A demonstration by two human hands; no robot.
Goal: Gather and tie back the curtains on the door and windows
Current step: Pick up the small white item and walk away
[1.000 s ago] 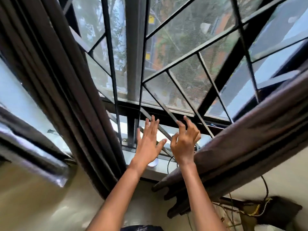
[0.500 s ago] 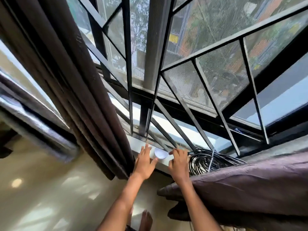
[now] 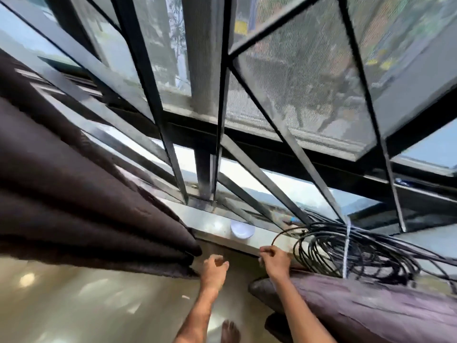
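A dark brown curtain (image 3: 86, 206) hangs bunched on the left, its lower end beside the window sill (image 3: 212, 225). A second, purplish-brown curtain (image 3: 371, 308) lies gathered across the lower right. My left hand (image 3: 214, 268) is just below the sill, right of the left curtain's end, with its fingers curled and nothing seen in them. At the sill's front edge, above the tip of the right curtain, my right hand (image 3: 275, 259) has its fingertips pinched together. What they pinch is too blurred to tell.
A white round object (image 3: 242, 230) sits on the sill. A coil of black cable (image 3: 346, 253), tied with white string, lies on the sill right of my right hand. Black metal window bars (image 3: 279, 134) with mesh stand behind. My bare foot (image 3: 230, 330) is on the glossy floor.
Both hands came down from the window bars to the sill, then drew back to its front edge. Their fingers went from spread to curled. The view tilted down, showing the cable coil.
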